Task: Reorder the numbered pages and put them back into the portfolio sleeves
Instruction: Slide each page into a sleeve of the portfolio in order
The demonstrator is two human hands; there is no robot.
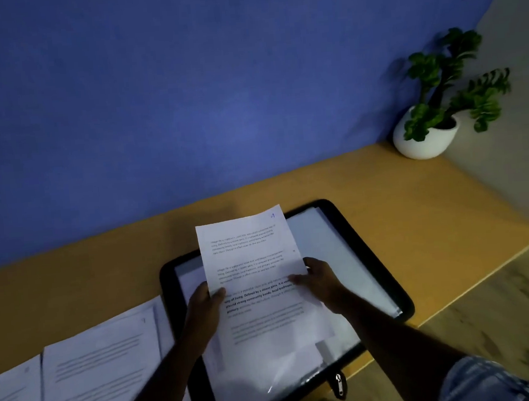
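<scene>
Both of my hands hold a white printed page (248,249) upright above the open black portfolio (371,249). A small blue handwritten number sits in the page's top right corner. My left hand (203,303) pinches the lower left edge, and my right hand (321,279) grips the lower right edge. Beneath the held page, another sheet with bold text (275,319) lies on the portfolio's clear sleeves (340,257). Two more printed pages (99,371) lie flat on the desk to the left of the portfolio.
The yellow desk (414,194) runs along a blue wall. A white pot with a green plant (426,137) stands at the far right corner. The portfolio's zipper pull (338,384) hangs over the near desk edge. Wooden floor shows at the right.
</scene>
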